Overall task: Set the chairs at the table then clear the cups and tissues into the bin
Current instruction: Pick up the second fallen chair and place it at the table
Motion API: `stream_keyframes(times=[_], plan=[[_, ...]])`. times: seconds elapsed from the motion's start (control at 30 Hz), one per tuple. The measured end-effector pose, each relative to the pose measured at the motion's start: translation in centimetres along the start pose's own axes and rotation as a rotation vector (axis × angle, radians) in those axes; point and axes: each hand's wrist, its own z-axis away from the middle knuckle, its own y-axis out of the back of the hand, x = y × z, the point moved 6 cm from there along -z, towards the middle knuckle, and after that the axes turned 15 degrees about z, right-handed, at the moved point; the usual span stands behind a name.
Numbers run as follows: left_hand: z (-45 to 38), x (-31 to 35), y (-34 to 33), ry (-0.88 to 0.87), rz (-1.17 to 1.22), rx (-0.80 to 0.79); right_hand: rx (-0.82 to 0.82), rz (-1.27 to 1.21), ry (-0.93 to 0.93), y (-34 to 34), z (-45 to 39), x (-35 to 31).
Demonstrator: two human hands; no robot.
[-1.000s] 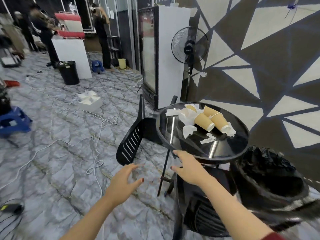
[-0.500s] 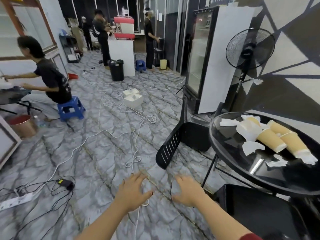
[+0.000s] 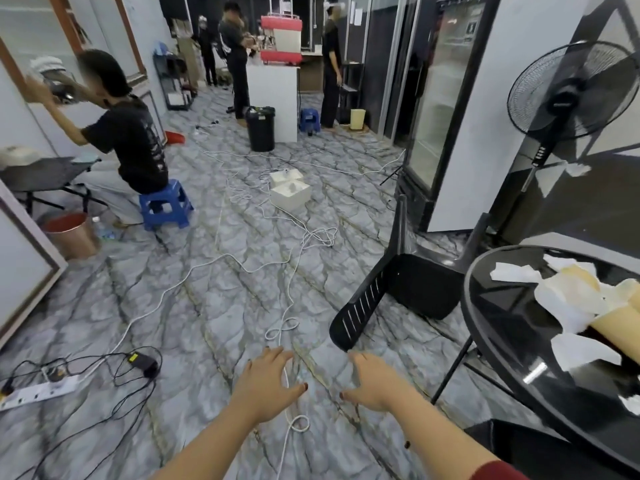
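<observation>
A black plastic chair (image 3: 405,285) lies tipped on its side on the floor, left of the round black glass table (image 3: 502,344). On the table's right part lie tan paper cups (image 3: 613,323) on their sides among crumpled white tissues (image 3: 516,271). My left hand (image 3: 268,386) and my right hand (image 3: 369,384) hover side by side over the floor, fingers spread, both holding nothing. The right hand is just below the chair's slatted back, not touching it. A second black chair (image 3: 540,445) shows at the bottom right, partly under the table.
White and black cables (image 3: 287,327) and a power strip (image 3: 38,391) trail across the marble floor. A seated person on a blue stool (image 3: 164,204) is at the left. A standing fan (image 3: 568,95), a glass-door fridge (image 3: 446,109) and a distant black bin (image 3: 260,128) stand beyond.
My view has swung left, away from the table and the black bag beside it. My right hand left the table rim, and both hands now reach out over the floor near the fallen chair.
</observation>
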Motion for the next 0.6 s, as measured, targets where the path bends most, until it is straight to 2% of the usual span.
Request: stream_keyframes(times=[0.3,0.6], plan=[[-10.3,1.3,3.0,0.098,0.022,0.022,-0.04,-0.011,0.067,5.9,-9.7,4.4],[-19.2,0.3,6.5,0.132,0.047,0.035,-0.092,-0.012,0.095,9.4,-19.3,5.7]])
